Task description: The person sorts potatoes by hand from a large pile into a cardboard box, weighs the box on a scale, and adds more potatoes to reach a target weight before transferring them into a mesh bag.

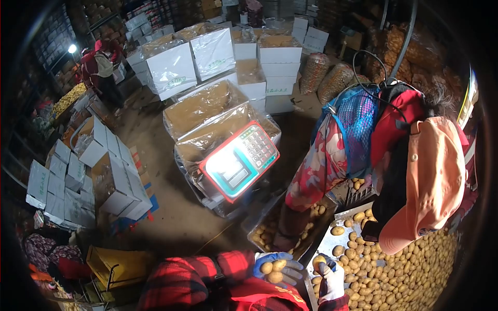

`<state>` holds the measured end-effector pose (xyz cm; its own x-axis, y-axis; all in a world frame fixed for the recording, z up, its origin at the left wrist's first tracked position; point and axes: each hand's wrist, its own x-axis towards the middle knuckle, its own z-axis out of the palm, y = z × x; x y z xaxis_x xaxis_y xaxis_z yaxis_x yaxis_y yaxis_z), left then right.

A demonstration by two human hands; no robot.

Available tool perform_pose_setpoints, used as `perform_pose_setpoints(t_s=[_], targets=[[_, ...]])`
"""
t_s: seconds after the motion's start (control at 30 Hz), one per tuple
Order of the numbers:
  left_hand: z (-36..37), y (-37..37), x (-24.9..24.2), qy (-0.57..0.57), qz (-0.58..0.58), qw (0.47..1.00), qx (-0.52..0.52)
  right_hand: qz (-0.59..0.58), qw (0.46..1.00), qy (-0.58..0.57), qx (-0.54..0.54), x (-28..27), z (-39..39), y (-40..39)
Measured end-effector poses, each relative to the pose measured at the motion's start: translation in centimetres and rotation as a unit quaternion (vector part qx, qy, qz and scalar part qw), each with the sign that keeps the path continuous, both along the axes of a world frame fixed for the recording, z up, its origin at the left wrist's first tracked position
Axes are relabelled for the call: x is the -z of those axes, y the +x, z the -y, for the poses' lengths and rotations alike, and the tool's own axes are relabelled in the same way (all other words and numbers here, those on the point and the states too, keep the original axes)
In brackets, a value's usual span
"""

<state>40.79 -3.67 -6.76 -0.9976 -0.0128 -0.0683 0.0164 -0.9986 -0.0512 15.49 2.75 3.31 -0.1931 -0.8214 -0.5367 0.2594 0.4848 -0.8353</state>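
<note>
My left hand [291,273], in a blue and white glove, is palm up at the bottom centre with its fingers curled around potatoes [273,267]. Three of them show on the palm. To its right, my right hand [332,282], gloved in white and blue, grips a single potato [318,262] between thumb and fingers. That hand is at the left edge of a metal sorting table [324,243] covered with many loose potatoes [384,274]. Red and black plaid sleeves cover my arms.
A co-worker in an orange cap [428,176] leans over the table opposite me. Below their sleeve stands a crate of potatoes [264,238]. A scale display [241,160] stands before open, plastic-lined boxes [207,109]. White cartons [122,181] are stacked left; filled net sacks [334,83] stand behind.
</note>
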Motion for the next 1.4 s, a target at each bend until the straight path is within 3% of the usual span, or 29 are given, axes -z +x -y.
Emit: perform_pose_setpoints(t_s=[0.2,0.5,0.53,0.6,0.67,0.73,0.8,0.87,0.97,1.07,1.1,1.23,1.37,1.4], targets=[[-0.3,-0.3,-0.2,-0.001,0.028,1.0,0.01,0.01,0.998,0.019,-0.055,1.4,1.4,0.2],[-0.9,-0.8,-0.4,0.007,0.033,0.999,-0.003,0.018,0.999,0.033,0.021,3.2,3.3,1.9],[-1.1,-0.8,-0.3,0.001,0.025,1.0,-0.011,0.037,0.999,-0.012,0.017,3.1,3.2,2.3],[-1.7,-0.7,0.3,-0.006,0.013,0.999,-0.031,-0.089,0.994,-0.065,-0.021,0.1,3.2,4.3],[-2.0,-0.7,0.9,-0.003,0.043,0.998,-0.037,-0.061,0.99,-0.082,-0.102,1.3,2.0,3.6],[-2.1,-0.9,1.2,0.012,0.113,0.993,-0.027,-0.2,0.939,-0.077,-0.27,0.8,1.5,2.8],[-2.3,-0.9,-0.2,-0.135,0.118,0.98,-0.082,-0.261,0.901,-0.125,-0.323,2.4,1.1,3.2],[-2.3,-0.8,-1.6,-0.262,0.115,0.95,-0.124,-0.162,0.926,-0.1,-0.326,3.0,0.8,3.5],[-1.9,-1.0,-2.2,-0.231,0.109,0.963,-0.092,0.005,0.95,-0.053,-0.307,2.7,0.6,3.5],[-1.5,-1.2,-2.2,-0.1,0.132,0.985,-0.049,-0.12,0.958,-0.019,-0.259,2.5,0.6,3.5],[-1.5,-1.1,-2.3,-0.058,0.145,0.987,-0.04,-0.091,0.981,-0.021,-0.168,2.7,0.4,3.9],[-1.1,-1.6,-2.4,0.029,0.171,0.984,-0.039,-0.146,0.985,-0.01,-0.096,4.2,1.5,4.0],[-0.7,-2.6,-0.8,0.099,0.165,0.975,-0.107,-0.206,0.97,-0.125,0.028,6.3,3.5,4.1],[-0.3,-2.5,-0.1,0.103,0.156,0.975,-0.124,-0.154,0.977,-0.128,0.072,6.2,3.9,4.3]])
